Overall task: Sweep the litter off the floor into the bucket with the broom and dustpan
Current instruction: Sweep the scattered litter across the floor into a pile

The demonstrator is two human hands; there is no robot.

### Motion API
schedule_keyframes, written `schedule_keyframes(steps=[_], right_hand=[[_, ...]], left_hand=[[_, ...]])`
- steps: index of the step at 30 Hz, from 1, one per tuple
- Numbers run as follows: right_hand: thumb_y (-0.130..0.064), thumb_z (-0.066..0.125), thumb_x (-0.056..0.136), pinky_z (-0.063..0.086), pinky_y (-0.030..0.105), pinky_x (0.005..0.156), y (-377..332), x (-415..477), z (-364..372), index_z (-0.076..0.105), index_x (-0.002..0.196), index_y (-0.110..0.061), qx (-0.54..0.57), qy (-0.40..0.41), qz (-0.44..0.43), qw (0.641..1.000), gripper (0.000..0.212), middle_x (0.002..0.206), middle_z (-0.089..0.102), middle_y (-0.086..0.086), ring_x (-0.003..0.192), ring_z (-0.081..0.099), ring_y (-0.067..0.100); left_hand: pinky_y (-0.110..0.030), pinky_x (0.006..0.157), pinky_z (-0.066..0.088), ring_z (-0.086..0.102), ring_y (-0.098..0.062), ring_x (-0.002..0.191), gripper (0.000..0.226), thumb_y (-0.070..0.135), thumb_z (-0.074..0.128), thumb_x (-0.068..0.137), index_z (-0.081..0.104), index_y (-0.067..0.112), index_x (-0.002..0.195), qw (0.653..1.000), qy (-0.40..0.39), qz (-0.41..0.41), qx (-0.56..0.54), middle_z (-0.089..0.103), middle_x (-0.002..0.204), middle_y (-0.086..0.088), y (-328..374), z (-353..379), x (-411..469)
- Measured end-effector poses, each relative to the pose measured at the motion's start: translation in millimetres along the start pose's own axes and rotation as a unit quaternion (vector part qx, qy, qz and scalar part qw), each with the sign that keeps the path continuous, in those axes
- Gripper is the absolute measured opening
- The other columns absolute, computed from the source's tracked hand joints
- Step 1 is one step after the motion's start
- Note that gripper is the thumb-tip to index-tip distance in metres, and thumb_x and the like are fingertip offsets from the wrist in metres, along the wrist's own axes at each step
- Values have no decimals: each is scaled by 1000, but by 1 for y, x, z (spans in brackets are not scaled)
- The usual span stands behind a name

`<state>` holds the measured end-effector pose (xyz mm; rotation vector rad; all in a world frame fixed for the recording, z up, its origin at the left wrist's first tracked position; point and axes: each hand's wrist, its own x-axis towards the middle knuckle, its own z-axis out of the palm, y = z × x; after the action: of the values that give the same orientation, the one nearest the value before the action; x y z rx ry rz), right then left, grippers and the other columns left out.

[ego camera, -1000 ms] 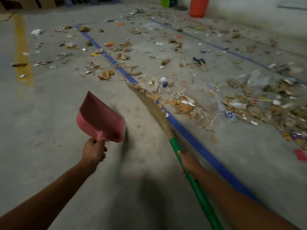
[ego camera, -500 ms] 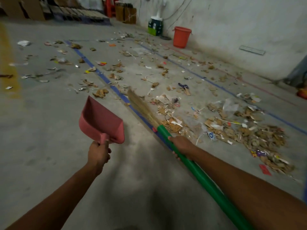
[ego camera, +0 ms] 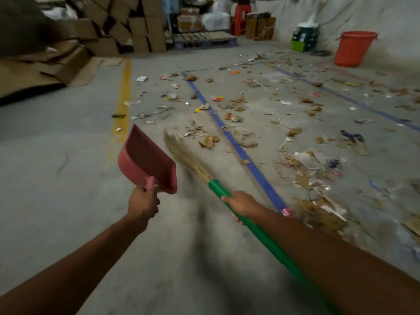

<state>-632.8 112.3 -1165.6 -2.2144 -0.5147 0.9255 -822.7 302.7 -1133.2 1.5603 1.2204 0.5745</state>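
My left hand (ego camera: 143, 203) grips the handle of a red dustpan (ego camera: 147, 161), held above the concrete floor with its mouth facing away. My right hand (ego camera: 241, 204) holds the green handle of a broom (ego camera: 256, 230); its straw bristles (ego camera: 184, 153) point forward and left, close beside the dustpan. Litter (ego camera: 316, 178) of torn cardboard, paper and plastic lies scattered over the floor ahead and piled at the right. An orange bucket (ego camera: 354, 48) stands at the far right by the wall.
A blue floor line (ego camera: 238, 148) runs from far centre toward my right arm, and a yellow line (ego camera: 122, 103) runs at the left. Stacked cardboard boxes (ego camera: 127, 26) and flattened cardboard fill the far left. A pallet, a red stool and a green box stand at the back.
The view has lifted and turned left, so the back wall and boxes show. The broom's bristles have swung left off the litter by the blue line, toward the dustpan.
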Motion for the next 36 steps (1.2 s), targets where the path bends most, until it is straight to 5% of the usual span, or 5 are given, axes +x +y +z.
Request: schedule_keyframes(steps=[8,16,23,29,36], right_hand=[[-39,56,98,49,32,50,-30,79,42,58,104,-8,43,-66,-22,997,32,65,60,11,51,58,25],[-28,60,97,48,27,46,-91,148,72,58,110,-7,6,-66,-46,997,25,68,63,10,50,58,20],[-34,56,99,51,34,55,-37,185,102,56,84,-13,29,-87,13,996,26,62,59,9,55,59,25],[-35,55,99,47,29,48,27,198,57,57,102,-11,99,-5,77,992,24,63,60,11,49,56,22],[-30,51,104,39,26,43,70,180,-34,53,81,-2,291,122,165,934,36,50,51,13,41,46,22]], left_hand=[[-27,46,34,45,-21,51,27,28,48,103,57,2,104,995,56,-25,73,56,75,-14,28,-18,61],[-27,46,35,46,-21,51,34,32,46,104,58,0,106,994,90,-3,68,57,75,-15,20,-60,134],[-27,46,36,47,-23,51,34,26,48,103,57,-6,106,996,67,-18,52,57,75,-16,-13,-26,192],[-26,42,31,44,-20,46,30,25,48,103,55,-4,102,999,-26,-8,36,57,75,-15,-6,44,215],[-27,44,34,45,-21,47,33,28,49,102,58,-3,97,994,-101,1,28,58,74,-16,8,121,216]])
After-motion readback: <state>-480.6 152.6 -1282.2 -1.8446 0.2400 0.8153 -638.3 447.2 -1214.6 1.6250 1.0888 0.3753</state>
